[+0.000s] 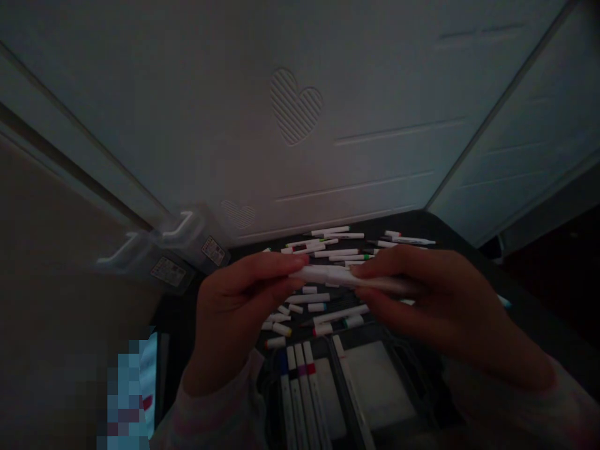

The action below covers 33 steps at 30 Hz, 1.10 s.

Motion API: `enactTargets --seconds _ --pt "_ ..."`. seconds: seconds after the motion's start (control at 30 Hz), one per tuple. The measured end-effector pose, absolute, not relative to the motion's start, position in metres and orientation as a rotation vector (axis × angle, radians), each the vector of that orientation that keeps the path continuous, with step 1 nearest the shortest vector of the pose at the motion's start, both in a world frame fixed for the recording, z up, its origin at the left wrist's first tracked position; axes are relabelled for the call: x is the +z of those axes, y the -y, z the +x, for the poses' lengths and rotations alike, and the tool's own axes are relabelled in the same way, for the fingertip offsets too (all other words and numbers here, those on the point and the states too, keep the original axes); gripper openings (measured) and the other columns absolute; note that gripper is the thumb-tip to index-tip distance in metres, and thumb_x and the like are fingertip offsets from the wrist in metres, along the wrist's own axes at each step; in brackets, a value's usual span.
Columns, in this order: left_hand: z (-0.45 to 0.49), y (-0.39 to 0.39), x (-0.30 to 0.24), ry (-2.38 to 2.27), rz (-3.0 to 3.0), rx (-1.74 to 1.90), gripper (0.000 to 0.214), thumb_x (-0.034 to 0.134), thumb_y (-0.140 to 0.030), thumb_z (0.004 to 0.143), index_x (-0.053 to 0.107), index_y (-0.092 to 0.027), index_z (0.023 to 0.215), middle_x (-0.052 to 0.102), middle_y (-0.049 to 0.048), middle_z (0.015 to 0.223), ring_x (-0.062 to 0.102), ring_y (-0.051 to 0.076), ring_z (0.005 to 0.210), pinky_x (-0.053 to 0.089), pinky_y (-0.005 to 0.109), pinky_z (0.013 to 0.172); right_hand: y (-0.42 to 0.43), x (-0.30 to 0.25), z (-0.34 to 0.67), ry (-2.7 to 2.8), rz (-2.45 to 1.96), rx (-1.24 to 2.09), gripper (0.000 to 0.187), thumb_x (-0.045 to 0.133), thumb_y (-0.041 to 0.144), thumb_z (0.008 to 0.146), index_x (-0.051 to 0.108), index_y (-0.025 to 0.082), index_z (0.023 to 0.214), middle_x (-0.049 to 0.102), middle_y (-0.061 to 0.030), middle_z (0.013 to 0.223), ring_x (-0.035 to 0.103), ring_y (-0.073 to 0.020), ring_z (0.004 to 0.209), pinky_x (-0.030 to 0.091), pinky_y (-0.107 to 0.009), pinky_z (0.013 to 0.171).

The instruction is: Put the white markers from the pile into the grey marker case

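Left hand [232,312] pinches one end of white marker pen [328,275] | right hand [435,300] grips its other side, probably for steadiness | above tabletop [417,222] | case markers [312,394] lie parallel, seemingly to save space

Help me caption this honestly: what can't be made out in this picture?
All in the head view:
Held marker: its right end, hidden by the right hand; any lettering, blurred.
Box labels: wording, too small and dark.
Case: near end, cut off by the bottom edge.
Blue object: identity, covered by pixel blocks.
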<state>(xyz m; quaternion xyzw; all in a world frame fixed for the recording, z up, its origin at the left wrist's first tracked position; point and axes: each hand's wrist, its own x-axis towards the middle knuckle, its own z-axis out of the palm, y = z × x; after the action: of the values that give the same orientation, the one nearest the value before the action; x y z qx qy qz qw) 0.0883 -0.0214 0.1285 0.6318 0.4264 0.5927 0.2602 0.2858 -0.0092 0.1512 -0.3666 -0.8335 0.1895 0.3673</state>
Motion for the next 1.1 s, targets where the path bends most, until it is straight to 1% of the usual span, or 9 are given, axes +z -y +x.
enactTargets --seconds 0.13,0.27,0.43,0.6,0.73,0.87,0.97,1.1 --pt "0.087 0.021 0.127 -1.166 1.699 1.590 0.019 0.066 -0.016 0.068 0.068 -0.028 0.082 0.069 -0.0045 0.080 0.064 0.009 0.074 0.053 0.017 0.067 0.010 0.151 0.287 2.130 -0.973 0.593 0.007 0.058 0.018 0.071 0.061 0.019 0.078 0.057 0.0055 0.056 0.047 -0.0046 0.044 0.033 -0.014 0.040" --pt "0.086 0.022 0.128 -1.205 1.715 1.528 0.017 0.068 -0.018 0.067 0.069 -0.026 0.080 0.069 -0.0027 0.080 0.064 0.011 0.073 0.054 0.020 0.066 0.012 0.152 0.287 2.106 -1.009 0.659 0.007 0.057 0.020 0.072 0.062 0.019 0.077 0.057 0.0043 0.056 0.048 -0.0060 0.046 0.034 -0.015 0.041" --pt "0.087 0.024 0.134 -1.193 1.702 1.583 0.021 0.067 -0.013 0.066 0.068 -0.029 0.080 0.069 -0.0052 0.080 0.064 0.010 0.074 0.053 0.018 0.068 0.012 0.151 0.286 2.060 -1.092 0.755 0.009 0.057 0.023 0.072 0.062 0.019 0.078 0.058 0.0027 0.057 0.050 -0.0081 0.047 0.035 -0.017 0.042" --pt "0.085 0.024 0.138 -1.203 1.726 1.486 0.022 0.068 -0.010 0.064 0.069 -0.028 0.077 0.069 -0.0046 0.078 0.064 0.011 0.073 0.053 0.019 0.067 0.011 0.150 0.284 2.057 -1.080 0.766 0.008 0.058 0.024 0.071 0.062 0.019 0.077 0.057 0.0029 0.056 0.049 -0.0082 0.047 0.035 -0.018 0.042" --pt "0.088 0.025 0.134 -1.184 1.707 1.558 0.022 0.067 -0.011 0.066 0.068 -0.029 0.078 0.069 -0.0057 0.079 0.063 0.009 0.073 0.052 0.017 0.066 0.011 0.151 0.285 2.070 -1.046 0.778 0.007 0.057 0.021 0.072 0.062 0.019 0.077 0.056 0.0041 0.056 0.047 -0.0067 0.046 0.033 -0.017 0.041" --pt "0.092 0.025 0.133 -1.217 1.692 1.577 0.019 0.067 -0.014 0.066 0.068 -0.029 0.078 0.068 -0.0061 0.078 0.062 0.008 0.073 0.051 0.015 0.066 0.009 0.151 0.287 2.041 -1.051 0.856 0.007 0.057 0.024 0.073 0.060 0.018 0.076 0.056 0.0037 0.059 0.048 -0.0069 0.048 0.033 -0.017 0.042" --pt "0.090 0.024 0.134 -1.299 1.684 1.514 0.014 0.067 -0.018 0.068 0.068 -0.027 0.078 0.068 -0.0047 0.077 0.062 0.009 0.070 0.051 0.014 0.062 0.007 0.150 0.285 1.999 -1.073 0.936 0.009 0.056 0.026 0.075 0.058 0.018 0.078 0.056 0.0027 0.062 0.049 -0.0078 0.051 0.035 -0.017 0.043" --pt "0.087 0.021 0.134 -1.385 1.596 1.468 0.010 0.065 -0.023 0.069 0.067 -0.023 0.079 0.067 -0.0028 0.073 0.061 0.009 0.060 0.048 0.014 0.049 0.007 0.149 0.280 1.999 -1.048 1.077 0.014 0.053 0.024 0.078 0.056 0.018 0.090 0.060 0.0003 0.071 0.054 -0.0093 0.057 0.038 -0.017 0.045"
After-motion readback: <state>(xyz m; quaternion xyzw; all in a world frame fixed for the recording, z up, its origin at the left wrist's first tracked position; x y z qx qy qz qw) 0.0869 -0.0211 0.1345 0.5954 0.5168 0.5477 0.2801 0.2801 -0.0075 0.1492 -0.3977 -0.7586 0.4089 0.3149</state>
